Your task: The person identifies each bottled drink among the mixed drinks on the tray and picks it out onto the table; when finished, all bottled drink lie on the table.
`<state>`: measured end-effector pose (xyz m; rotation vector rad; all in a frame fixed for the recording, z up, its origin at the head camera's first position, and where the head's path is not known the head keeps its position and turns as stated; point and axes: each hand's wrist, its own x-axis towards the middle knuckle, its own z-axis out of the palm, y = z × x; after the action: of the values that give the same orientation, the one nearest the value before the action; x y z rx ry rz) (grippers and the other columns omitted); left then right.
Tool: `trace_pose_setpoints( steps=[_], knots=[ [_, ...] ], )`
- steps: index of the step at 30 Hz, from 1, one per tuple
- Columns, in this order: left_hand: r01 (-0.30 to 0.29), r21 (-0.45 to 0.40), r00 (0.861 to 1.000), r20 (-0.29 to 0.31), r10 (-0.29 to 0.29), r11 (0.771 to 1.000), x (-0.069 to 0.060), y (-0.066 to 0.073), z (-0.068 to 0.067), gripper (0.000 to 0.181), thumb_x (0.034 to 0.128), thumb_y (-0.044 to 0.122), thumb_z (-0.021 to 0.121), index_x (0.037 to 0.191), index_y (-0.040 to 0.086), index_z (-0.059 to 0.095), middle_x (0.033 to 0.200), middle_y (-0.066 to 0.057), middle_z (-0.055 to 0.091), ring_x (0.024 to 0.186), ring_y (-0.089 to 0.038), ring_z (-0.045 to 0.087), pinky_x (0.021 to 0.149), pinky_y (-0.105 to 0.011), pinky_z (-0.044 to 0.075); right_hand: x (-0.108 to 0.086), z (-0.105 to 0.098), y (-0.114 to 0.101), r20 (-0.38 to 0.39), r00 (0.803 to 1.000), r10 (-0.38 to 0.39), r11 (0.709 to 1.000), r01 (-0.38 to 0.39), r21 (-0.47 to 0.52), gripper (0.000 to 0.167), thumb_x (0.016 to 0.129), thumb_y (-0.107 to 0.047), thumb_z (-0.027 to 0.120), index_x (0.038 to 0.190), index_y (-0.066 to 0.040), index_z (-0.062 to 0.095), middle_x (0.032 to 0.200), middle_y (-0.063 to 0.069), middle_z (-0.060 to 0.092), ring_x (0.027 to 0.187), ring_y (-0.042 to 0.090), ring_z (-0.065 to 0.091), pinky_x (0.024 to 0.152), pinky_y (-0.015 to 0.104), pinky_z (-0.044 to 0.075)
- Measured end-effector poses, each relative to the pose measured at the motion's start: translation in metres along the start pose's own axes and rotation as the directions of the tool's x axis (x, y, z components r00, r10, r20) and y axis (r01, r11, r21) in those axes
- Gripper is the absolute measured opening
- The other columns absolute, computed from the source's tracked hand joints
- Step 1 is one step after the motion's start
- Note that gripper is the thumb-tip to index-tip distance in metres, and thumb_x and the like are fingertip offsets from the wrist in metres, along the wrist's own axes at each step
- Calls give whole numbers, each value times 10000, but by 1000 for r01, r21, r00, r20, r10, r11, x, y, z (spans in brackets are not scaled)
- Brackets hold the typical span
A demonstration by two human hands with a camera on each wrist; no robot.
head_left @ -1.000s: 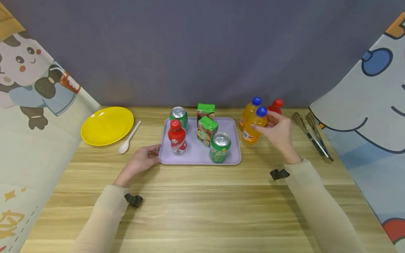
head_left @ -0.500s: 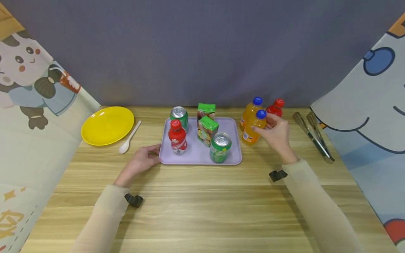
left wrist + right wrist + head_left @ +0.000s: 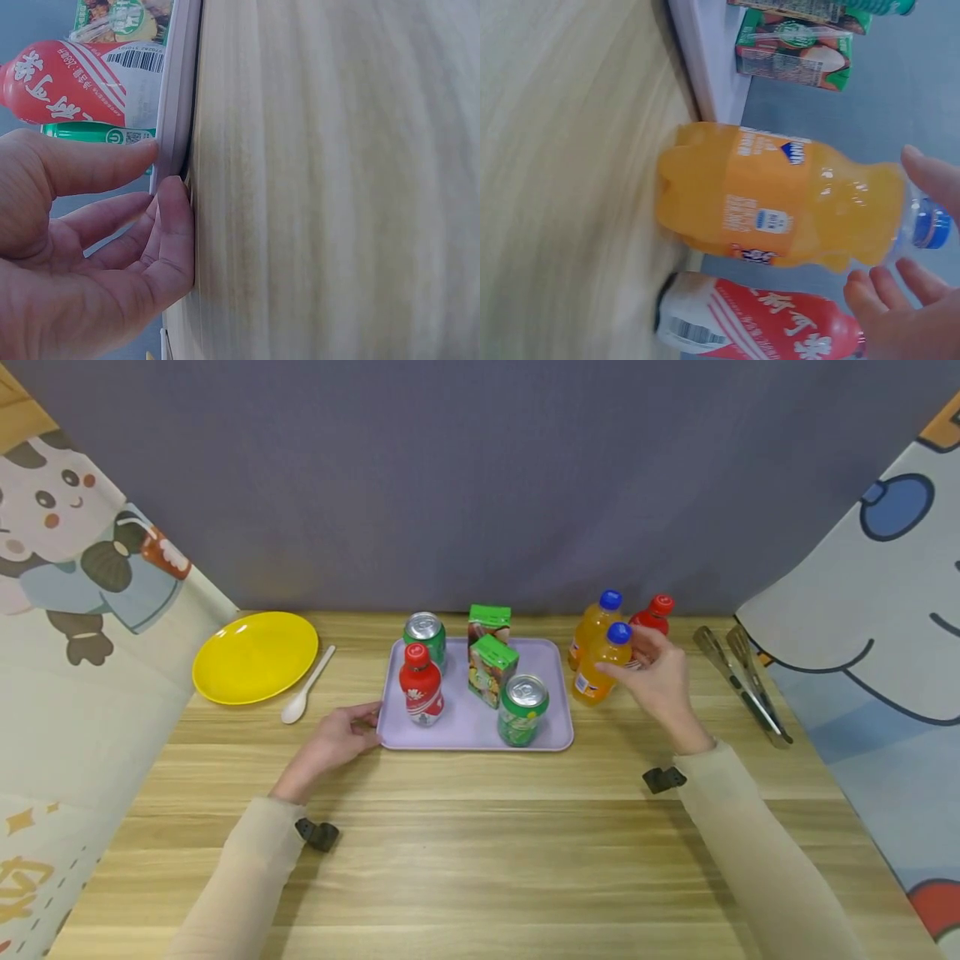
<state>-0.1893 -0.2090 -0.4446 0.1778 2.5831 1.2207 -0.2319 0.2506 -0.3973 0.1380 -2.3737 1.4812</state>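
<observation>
My left hand (image 3: 339, 741) pinches the left edge of a lilac tray (image 3: 461, 737), thumb on the rim and fingers curled below it. A red bottle (image 3: 422, 689), two green cans (image 3: 523, 714) and two drink cartons (image 3: 491, 672) stand on or by the tray; the rear carton's base is hidden. Right of the tray, my right hand (image 3: 662, 681) holds the upper part of an orange soda bottle (image 3: 772, 199) with a blue cap, between thumb and fingers. Close behind stands another orange bottle (image 3: 592, 627). A second red bottle (image 3: 780, 319) stands beside my right fingers, partly hidden.
At the left lie a yellow plate (image 3: 255, 660) and a white spoon (image 3: 303, 693). Metal tongs (image 3: 742, 681) lie on the right part of the wooden table (image 3: 480, 843). A grey curtain (image 3: 450, 485) rises behind, with printed cloths at both sides.
The held orange bottle's cap is slightly lower than a second ago, and my right hand has dropped a little with it. My left hand and the tray hold still.
</observation>
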Motion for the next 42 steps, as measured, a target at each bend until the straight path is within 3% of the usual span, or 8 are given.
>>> trace_pose_setpoints(
  steps=[7,17,26,31,37,42],
  knots=[
    [1,-12,1000,1,-1,1000,0,0,1,570,856,60,661,1379,-42,460,1129,-182,604,902,-251,586,742,-331,498,-6,-4,-17,-49,998,-30,994,25,-104,706,706,-136,856,1309,19,522,1310,150,546,1203,270,503,996,397,387],
    [7,-5,1000,3,-7,1000,0,2,1,568,852,65,662,1375,-41,466,1127,-184,605,910,-264,584,743,-336,501,-9,-5,-38,-59,993,-106,990,100,-100,706,709,-150,854,1318,4,530,1320,155,536,1224,250,492,1002,324,379],
    [15,-10,1000,1,-15,1000,0,0,1,584,846,67,671,1381,-33,462,1130,-178,607,903,-251,582,726,-316,504,-12,11,-64,-67,976,-209,971,198,-137,684,670,-123,877,1267,13,573,1273,124,579,1181,230,532,975,334,408],
    [14,-11,1000,4,-14,1000,1,0,0,583,847,70,673,1382,-31,463,1128,-177,604,902,-251,578,726,-319,502,-14,28,-75,-10,969,-247,961,244,-127,717,655,-181,892,1279,-24,576,1271,75,586,1184,208,525,982,329,404],
    [19,0,1000,6,-19,1000,1,1,0,579,853,79,672,1383,-28,464,1127,-174,603,910,-256,574,737,-331,502,-18,49,-85,109,950,-291,938,306,-161,725,669,-258,884,1291,-52,573,1281,69,574,1163,247,528,959,389,425],
    [25,-13,1000,5,-25,1000,1,1,0,575,854,72,670,1382,-28,465,1125,-177,602,883,-251,570,712,-326,500,-21,67,-91,188,944,-271,943,300,-145,734,685,-300,870,1303,-56,558,1293,71,562,1168,223,519,956,390,428]
  ],
)
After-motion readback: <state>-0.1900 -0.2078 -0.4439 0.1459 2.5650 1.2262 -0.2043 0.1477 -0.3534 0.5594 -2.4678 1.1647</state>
